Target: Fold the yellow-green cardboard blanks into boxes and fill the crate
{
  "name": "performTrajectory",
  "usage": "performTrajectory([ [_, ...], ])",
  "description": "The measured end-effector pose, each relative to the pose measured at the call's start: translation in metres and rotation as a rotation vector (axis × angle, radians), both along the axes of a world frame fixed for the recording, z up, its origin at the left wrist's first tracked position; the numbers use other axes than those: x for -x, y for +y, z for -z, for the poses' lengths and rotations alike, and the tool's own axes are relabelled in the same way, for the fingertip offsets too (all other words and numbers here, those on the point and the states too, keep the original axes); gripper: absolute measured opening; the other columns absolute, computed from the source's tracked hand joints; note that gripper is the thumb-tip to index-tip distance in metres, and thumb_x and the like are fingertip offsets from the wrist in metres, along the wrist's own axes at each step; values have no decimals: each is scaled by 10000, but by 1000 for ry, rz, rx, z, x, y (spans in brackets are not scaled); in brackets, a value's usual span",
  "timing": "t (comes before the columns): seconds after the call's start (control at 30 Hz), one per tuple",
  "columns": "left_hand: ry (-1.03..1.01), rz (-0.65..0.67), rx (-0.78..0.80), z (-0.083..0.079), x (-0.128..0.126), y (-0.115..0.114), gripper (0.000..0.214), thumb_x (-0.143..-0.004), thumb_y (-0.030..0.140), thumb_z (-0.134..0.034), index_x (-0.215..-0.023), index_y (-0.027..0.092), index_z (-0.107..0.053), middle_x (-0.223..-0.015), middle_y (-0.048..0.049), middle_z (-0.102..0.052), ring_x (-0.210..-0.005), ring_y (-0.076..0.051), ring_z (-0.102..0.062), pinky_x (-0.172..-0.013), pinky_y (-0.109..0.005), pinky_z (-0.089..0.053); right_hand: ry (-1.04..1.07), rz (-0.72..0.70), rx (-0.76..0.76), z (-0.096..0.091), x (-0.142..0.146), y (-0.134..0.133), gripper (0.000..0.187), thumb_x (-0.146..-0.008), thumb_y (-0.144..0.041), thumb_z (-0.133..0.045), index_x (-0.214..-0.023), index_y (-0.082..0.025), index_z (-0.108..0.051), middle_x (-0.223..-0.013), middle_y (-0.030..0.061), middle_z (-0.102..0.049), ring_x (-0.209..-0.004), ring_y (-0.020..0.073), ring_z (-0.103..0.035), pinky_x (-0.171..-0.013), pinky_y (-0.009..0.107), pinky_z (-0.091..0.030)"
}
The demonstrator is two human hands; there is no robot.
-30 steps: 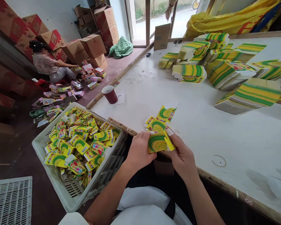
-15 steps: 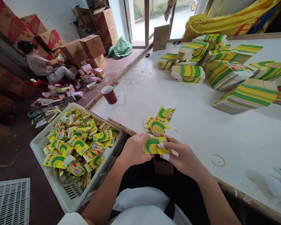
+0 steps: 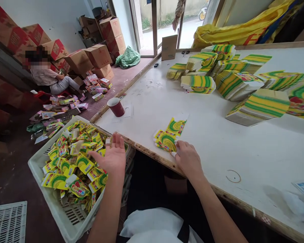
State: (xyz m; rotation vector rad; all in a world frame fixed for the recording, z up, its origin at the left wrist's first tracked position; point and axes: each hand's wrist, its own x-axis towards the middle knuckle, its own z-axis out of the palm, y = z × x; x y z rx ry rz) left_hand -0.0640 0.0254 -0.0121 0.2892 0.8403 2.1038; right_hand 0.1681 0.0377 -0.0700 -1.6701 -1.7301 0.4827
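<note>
My left hand point(image 3: 114, 153) is spread open, palm up, above the right side of a white plastic crate point(image 3: 54, 216). It holds nothing. The crate is heaped with small folded yellow-green boxes point(image 3: 84, 163); one pale shape among them is blurred. At the table's near edge, my right hand point(image 3: 190, 158) pinches the near right edge of a flat yellow-green carton point(image 3: 167, 141) between thumb and fingers. White wraps cover some of its fingertips. Another flat carton point(image 3: 176, 126) lies just behind, partly overlapped.
Stacks of flat cartons point(image 3: 258, 108) stand at the table's far right. A dark red mug point(image 3: 116, 107) is near the left edge of the white table point(image 3: 147, 104). A person point(image 3: 44, 76) sits at far left among cardboard boxes point(image 3: 98, 55). An empty-looking grey crate point(image 3: 7, 221) lies lower left.
The small box that both hands held is out of them. My left hand has swung left over the crate and opened. My right hand has moved forward onto the flat carton.
</note>
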Motion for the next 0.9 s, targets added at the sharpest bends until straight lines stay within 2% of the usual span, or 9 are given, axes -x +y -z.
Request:
performTrajectory([
  [0.2,28,407,170,18,-24,-8,546,-752,657,-642,-1020,181,-631,-931,-66,-691,-805,-162,-676,-693,-259,-547,57,19,-15,3,12,-2,314,-693,-42,-507,-966,-196,-533,-890,109,-612,-927,311,-585,-845,475,-477],
  [0.3,123,429,158,26,-37,-11,549,-723,639,-687,-1035,192,-630,-917,-60,-699,-836,-168,-672,-708,-256,-537,166,41,-17,3,8,-3,328,-705,-91,-505,-1005,-218,-468,-850,58,-588,-814,259,-603,-754,427,-506],
  [0.4,211,421,131,29,-51,-15,638,-667,663,-729,-1093,203,-613,-1131,-111,-673,-1062,-223,-639,-854,-318,-533,337,31,-20,-5,4,-8,349,-754,-202,-552,-1064,-237,-395,-838,18,-579,-740,209,-620,-687,370,-536],
  [0.5,288,527,37,21,-66,-19,719,-606,664,-775,-1146,228,-589,-1296,-119,-598,-1217,-268,-559,-978,-384,-492,650,-156,26,-24,10,-24,417,-745,-260,-625,-1099,-257,-405,-861,0,-584,-754,178,-620,-689,328,-541],
  [0.57,317,598,-8,11,-74,-20,661,-626,688,-741,-1082,232,-592,-1158,-98,-640,-1098,-259,-607,-947,-400,-508,817,-369,130,-40,20,-39,410,-741,-235,-650,-1093,-265,-442,-842,-12,-583,-740,160,-608,-674,300,-531],
  [0.63,338,561,-8,0,-80,-19,577,-689,748,-629,-937,230,-571,-877,-50,-616,-843,-208,-620,-830,-379,-541,898,-483,213,-51,32,-51,382,-750,-237,-679,-1066,-267,-466,-840,-15,-583,-737,149,-591,-653,276,-514],
  [0.7,342,434,22,-7,-84,-17,590,-709,813,-529,-804,231,-497,-690,10,-474,-643,-152,-530,-687,-323,-535,923,-480,233,-55,41,-58,372,-739,-264,-725,-1021,-264,-483,-836,-18,-575,-739,146,-566,-649,267,-501],
  [0.77,342,345,57,-7,-85,-15,649,-677,873,-504,-763,231,-460,-651,35,-408,-577,-123,-474,-615,-276,-510,891,-421,215,-52,46,-59,356,-719,-281,-751,-973,-256,-503,-800,-26,-563,-718,146,-541,-647,270,-489],
  [0.9,404,418,77,8,-83,-19,739,-540,894,-620,-850,224,-594,-775,-3,-599,-713,-155,-598,-717,-293,-546,870,-312,177,-36,35,-50,263,-726,-303,-725,-940,-247,-583,-757,-21,-586,-690,159,-556,-652,296,-487],
])
